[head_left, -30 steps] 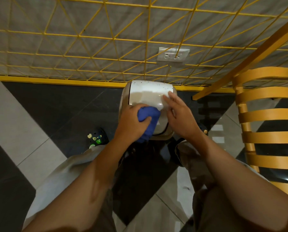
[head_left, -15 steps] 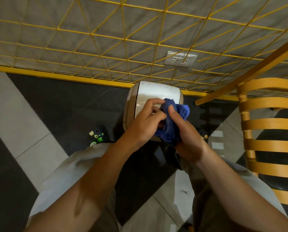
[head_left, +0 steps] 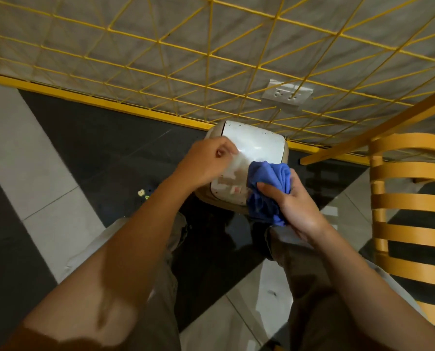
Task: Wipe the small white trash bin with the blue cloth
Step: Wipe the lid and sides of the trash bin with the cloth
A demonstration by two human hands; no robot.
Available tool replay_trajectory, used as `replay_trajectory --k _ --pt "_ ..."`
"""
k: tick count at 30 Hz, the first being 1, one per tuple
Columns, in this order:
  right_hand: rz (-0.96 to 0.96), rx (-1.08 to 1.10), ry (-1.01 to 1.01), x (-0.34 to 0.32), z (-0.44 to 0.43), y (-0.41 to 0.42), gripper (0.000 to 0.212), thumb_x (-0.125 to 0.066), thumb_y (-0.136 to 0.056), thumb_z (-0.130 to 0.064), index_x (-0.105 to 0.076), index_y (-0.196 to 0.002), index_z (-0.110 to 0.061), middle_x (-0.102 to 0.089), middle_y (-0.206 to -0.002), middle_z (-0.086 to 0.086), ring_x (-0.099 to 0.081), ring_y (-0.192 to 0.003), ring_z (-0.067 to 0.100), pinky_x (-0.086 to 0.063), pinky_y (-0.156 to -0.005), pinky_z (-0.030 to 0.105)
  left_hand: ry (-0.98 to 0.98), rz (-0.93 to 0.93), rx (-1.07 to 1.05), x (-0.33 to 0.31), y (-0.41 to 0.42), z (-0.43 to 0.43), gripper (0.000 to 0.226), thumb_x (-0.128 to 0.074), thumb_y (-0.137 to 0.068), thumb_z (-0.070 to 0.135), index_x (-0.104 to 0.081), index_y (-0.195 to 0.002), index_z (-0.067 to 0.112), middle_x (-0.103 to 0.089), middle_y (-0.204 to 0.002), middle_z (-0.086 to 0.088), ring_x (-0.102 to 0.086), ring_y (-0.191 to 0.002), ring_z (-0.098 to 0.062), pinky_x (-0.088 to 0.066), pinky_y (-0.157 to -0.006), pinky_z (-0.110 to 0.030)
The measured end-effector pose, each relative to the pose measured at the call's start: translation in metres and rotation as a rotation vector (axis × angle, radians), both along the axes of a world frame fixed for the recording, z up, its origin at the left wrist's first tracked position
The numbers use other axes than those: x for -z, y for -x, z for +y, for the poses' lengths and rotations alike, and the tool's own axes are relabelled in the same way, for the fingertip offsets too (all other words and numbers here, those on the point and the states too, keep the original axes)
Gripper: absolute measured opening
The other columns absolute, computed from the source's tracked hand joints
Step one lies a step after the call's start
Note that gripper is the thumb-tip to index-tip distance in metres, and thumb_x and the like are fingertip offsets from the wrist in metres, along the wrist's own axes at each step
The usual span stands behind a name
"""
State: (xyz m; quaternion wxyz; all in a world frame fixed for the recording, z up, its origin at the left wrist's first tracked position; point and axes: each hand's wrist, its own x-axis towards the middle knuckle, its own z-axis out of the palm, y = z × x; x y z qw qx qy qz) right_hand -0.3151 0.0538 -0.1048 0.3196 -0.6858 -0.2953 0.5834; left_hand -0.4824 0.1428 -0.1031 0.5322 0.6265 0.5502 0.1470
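Two bare hands worked over a small white plastic trash bin (head_left: 255, 150) that stood on the glossy black and pale grey tiled floor (head_left: 41, 173), close against a yellow wire grid fence (head_left: 211, 72) with a solid yellow base rail. At the far left lay a pale grey floor tile, and next to it a dark tile bearing small yellow and green specks (head_left: 143, 193) too tiny to identify. The left hand (head_left: 206, 163) rested at the bin's left edge with its fingers curled inward over the lid; motion blur hid whether they gripped the rim or merely touched it. The bin's white swing lid, speckled with small dark spots, faced upward, with a beige body visible around it. Touching the lid's right side was a crumpled blue cloth (head_left: 267, 188), bunched up and grasped in the right hand (head_left: 297, 206), whose thumb and fingers were clenched around the fabric. Below both forearms, knees in grey trousers (head_left: 310, 274) framed the dark tile in front of the bin. Behind the fence, a white wall socket plate (head_left: 287, 93) sat on the grey wall. At the far right stood a yellow slatted wooden chair (head_left: 411, 198), well apart from the bin.
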Motion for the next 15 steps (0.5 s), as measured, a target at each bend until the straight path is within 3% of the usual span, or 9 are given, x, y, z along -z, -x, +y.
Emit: replay_trajectory --k 3,6,9,15 --pt "-0.447 -0.289 -0.13 0.002 -0.001 -0.002 0.034 -0.067 -0.083 -0.02 -0.052 -0.113 -0.024 -0.056 -0.1 -0.006 -0.055 -0.09 0.009 -0.043 -0.074 0.016 -0.28 0.187 0.029 0.016 0.008 0.017 0.029 -0.052 -0.09 0.015 -0.061 -0.116 0.022 -0.053 -0.119 -0.005 -0.051 -0.104 -0.021 -0.042 -0.092 -0.031" --pt "-0.637 -0.479 -0.255 0.002 0.004 0.005 0.035 -0.067 -0.082 -0.016 -0.059 -0.116 -0.02 -0.045 -0.102 -0.003 -0.046 -0.09 0.008 -0.033 -0.071 0.006 -0.334 0.435 0.239 0.031 0.007 0.027 0.042 -0.052 -0.091 0.033 -0.047 -0.132 0.035 -0.037 -0.144 0.004 -0.031 -0.13 -0.027 -0.024 -0.105 -0.041" --pt "-0.747 -0.589 -0.347 0.0 0.018 0.011 0.04 -0.065 -0.083 -0.014 -0.058 -0.121 -0.02 -0.043 -0.102 -0.002 -0.045 -0.087 0.009 -0.033 -0.074 0.013 -0.356 0.511 0.327 0.046 0.009 0.031 0.051 -0.055 -0.089 0.039 -0.037 -0.136 0.041 -0.024 -0.153 0.01 -0.02 -0.137 -0.026 -0.018 -0.106 -0.041" --pt "-0.845 -0.597 -0.475 0.015 0.045 0.025 0.044 -0.066 -0.082 -0.019 -0.052 -0.124 -0.015 -0.045 -0.101 -0.002 -0.045 -0.093 0.012 -0.036 -0.08 0.023 -0.416 0.471 0.329 0.053 0.015 0.039 0.044 -0.052 -0.091 0.032 -0.043 -0.132 0.045 -0.021 -0.154 0.014 -0.022 -0.137 -0.024 -0.019 -0.103 -0.038"
